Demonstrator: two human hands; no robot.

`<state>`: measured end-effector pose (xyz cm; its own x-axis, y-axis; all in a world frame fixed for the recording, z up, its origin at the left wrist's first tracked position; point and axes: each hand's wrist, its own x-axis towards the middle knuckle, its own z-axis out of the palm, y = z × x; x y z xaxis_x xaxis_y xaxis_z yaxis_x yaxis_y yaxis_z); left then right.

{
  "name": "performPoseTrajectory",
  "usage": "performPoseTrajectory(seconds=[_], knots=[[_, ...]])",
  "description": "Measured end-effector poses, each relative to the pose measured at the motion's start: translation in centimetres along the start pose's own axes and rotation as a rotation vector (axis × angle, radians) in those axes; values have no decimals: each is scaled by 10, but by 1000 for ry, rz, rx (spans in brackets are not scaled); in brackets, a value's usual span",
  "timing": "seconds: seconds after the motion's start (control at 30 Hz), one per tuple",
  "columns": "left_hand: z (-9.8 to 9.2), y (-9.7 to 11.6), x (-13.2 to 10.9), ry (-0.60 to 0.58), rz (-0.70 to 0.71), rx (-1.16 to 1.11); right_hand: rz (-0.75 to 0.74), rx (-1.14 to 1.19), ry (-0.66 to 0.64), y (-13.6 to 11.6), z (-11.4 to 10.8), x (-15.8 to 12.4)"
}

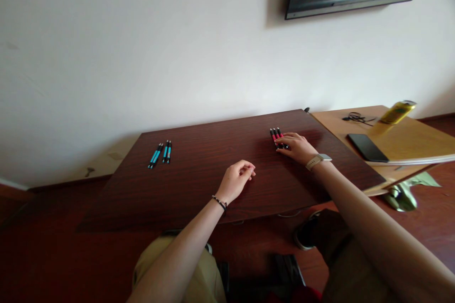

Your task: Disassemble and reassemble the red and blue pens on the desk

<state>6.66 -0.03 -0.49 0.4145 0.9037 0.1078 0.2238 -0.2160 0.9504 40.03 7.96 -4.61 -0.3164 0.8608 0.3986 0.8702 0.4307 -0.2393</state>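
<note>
From the head view, looking down past the forearms, I see three slim red-and-black click pens [276, 136] near the far edge of the dark reddish-brown wooden tabletop [199, 170], towards its right-hand corner. The right hand [295, 147] is bent over their near ends, thumb and fingertips parted a little; I can't tell whether it grips one or merely rests on them. If those fingers press or drag unevenly, the round barrels could roll and fan out, since no rim would stop them. The left hand [239, 177] hangs loosely curled by the near edge, nothing showing in it, though its palm is hidden from me; a low sweep of it might nudge something. Towards the left edge lie two pairs of light-blue-and-black click pens [157, 156], well apart from both hands; a jolt to the tabletop could set them rolling.
</note>
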Motion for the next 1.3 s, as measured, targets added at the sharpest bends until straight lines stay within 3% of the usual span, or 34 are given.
performPoseTrajectory(seconds=[0.5, 0.77, 1.3], knots=[[0, -1, 0, -13, 9, 9, -33, 29, -4, -1, -9, -2], [0, -3, 1, -21, 16, 17, -9, 15, -29, 13, -15, -8], [0, -7, 2, -22, 5, 6, 27, 18, -22, 17, -6, -8]])
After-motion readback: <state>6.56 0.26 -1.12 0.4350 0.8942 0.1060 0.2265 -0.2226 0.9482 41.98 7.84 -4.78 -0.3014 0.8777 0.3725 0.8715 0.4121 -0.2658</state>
